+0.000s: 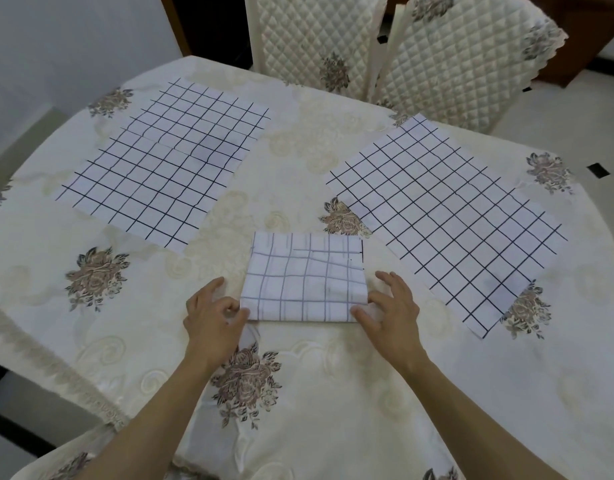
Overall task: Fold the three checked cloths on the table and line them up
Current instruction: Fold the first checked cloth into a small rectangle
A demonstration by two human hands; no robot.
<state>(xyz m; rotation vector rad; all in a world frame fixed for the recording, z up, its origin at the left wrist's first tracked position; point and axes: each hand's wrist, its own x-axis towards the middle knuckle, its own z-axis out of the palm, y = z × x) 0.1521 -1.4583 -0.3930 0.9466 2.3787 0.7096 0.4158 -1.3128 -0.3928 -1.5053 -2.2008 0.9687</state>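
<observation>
— Pinching the near left corner of the folded checked cloth (303,278) with the left hand (212,313), fingers curled.
— Right hand (390,311)?
— Touching the near right corner, fingers spread loose, gripping nothing.
— Whereabouts?
— On the counter (298,140), between the left flat cloth (167,157) and the right flat cloth (444,216), apart from both.

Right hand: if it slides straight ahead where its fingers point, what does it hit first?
Likely a strip of bare tablecloth, then the near edge of the right unfolded cloth. The right hand points away just right of the folded cloth and may graze it.
</observation>
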